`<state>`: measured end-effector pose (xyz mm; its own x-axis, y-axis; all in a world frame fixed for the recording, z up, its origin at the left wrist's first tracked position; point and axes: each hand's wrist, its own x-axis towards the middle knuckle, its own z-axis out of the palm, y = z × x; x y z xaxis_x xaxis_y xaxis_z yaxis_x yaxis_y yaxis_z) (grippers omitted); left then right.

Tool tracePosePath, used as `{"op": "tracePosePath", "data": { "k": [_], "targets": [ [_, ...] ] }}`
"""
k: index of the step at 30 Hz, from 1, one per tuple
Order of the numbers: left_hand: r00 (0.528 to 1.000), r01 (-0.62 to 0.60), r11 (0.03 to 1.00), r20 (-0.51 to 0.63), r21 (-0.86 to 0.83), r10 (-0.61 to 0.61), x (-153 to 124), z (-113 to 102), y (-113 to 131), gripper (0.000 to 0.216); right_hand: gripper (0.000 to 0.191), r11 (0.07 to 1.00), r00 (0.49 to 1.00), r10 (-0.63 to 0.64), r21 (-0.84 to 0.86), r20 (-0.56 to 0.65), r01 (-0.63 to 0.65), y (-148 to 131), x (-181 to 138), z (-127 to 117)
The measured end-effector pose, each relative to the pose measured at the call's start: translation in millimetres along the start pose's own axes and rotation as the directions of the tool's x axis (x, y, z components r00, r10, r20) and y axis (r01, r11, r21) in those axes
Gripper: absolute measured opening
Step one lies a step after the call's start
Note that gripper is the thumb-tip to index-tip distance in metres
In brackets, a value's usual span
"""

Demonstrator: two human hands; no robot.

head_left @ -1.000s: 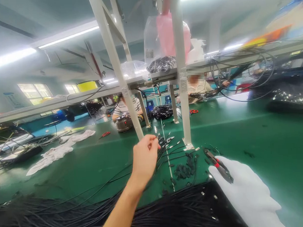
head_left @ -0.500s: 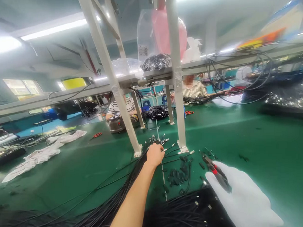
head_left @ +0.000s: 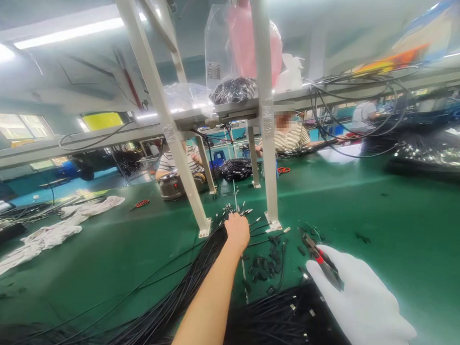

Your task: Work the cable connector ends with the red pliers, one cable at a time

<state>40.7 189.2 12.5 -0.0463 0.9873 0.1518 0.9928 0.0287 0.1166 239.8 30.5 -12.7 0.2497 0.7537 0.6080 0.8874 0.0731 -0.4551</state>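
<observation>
My bare left hand (head_left: 238, 231) reaches forward over the connector ends of a thick bundle of black cables (head_left: 197, 261). Its fingers are curled downward; what lies in them is hidden by the hand. Silver connector tips (head_left: 231, 210) fan out just beyond it. In my right hand (head_left: 364, 291), which wears a white glove, is a pair of cutting pliers (head_left: 323, 262) with red on the handles, pointing up and left. Between the hands lie small black scraps (head_left: 264, 267) and a few loose cable ends. More black cables (head_left: 273, 327) with metal tips are heaped near me.
White metal posts (head_left: 267, 141) hold a shelf with a pink bag (head_left: 253, 41) and coiled cables. Red scissors (head_left: 141, 203) and a white cloth (head_left: 66, 226) lie to the left. Two people (head_left: 289, 135) sit across the green table (head_left: 416, 221).
My left hand has shifted slightly right over the cable ends, fingers still curled. The right hand keeps hold of the pliers in about the same place. The view has turned slightly.
</observation>
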Motion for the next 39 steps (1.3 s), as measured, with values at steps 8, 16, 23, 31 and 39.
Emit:
{"op": "tracePosePath", "data": {
  "k": [8,16,23,31,39],
  "targets": [
    [0.999,0.029,0.885,-0.006,-0.466,-0.036,-28.5,-29.1,-33.2,0.027,0.03,0.985,0.983,-0.167,-0.054,-0.072,0.163,13.3,2.9,9.7],
    [0.998,0.02,0.55,-0.015,-0.835,-0.059,-117.2,-32.8,-35.0,0.017,0.028,0.874,0.866,-0.467,-0.245,-0.182,0.42,0.5,-1.6,14.1],
    [0.994,0.053,0.439,0.007,-0.897,-0.106,-129.4,-15.7,-26.3,0.009,0.035,0.837,0.863,-0.505,-0.255,-0.018,0.485,-15.8,-5.4,19.4],
    [0.991,0.112,0.425,0.066,-0.898,-0.12,-129.9,-9.9,-22.7,0.007,0.04,0.832,0.884,-0.466,-0.324,0.03,0.45,-25.6,-6.5,21.7],
    [0.989,0.128,0.455,0.078,-0.881,-0.129,-130.3,-10.9,-19.9,0.009,0.044,0.795,0.863,-0.505,-0.38,0.018,0.473,-26.2,-6.3,24.2]
  ]
}}
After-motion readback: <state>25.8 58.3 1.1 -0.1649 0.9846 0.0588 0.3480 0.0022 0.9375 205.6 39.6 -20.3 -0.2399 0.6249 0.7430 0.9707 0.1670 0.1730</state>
